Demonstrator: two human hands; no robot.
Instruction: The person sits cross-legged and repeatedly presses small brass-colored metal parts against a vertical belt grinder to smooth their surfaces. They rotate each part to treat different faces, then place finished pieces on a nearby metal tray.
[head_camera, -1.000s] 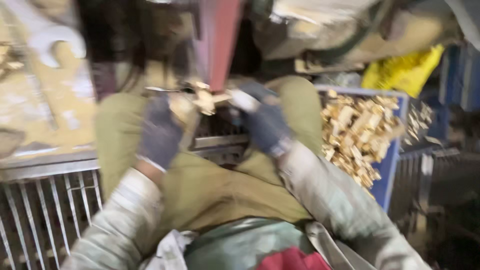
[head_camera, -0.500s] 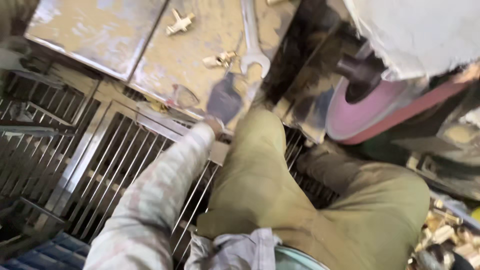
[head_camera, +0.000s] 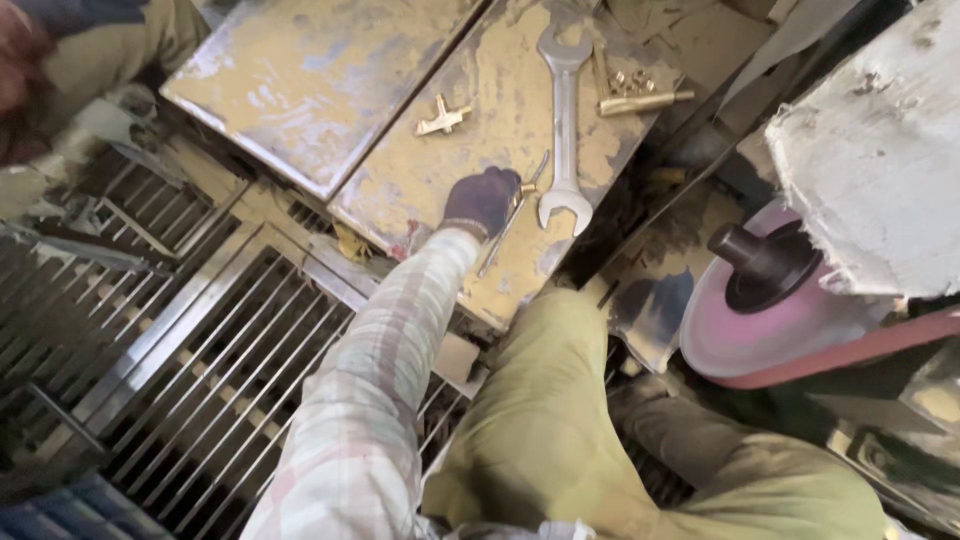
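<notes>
— How many hands do you count?

— One. The left hand, in a dark glove, reaches out on a plaid sleeve and rests on the yellow-stained metal desk. The fingers are curled together over a small brass piece; whether they truly grip it, I cannot tell. The right hand is out of view.

— And what lies by it?

— One thin metal rod, running slantwise just beside the fingertips. One double-ended spanner, lying lengthwise, its lower jaw near the hand.

— Any more brass?

— One cross-shaped brass fitting, well apart to the upper left. One long brass bar at the far end beside the spanner's upper head, with a few small brass bits next to it, too small to count.

— Anything else?

— One pink grinding wheel on the right, and a wire grille below the desk.
</notes>
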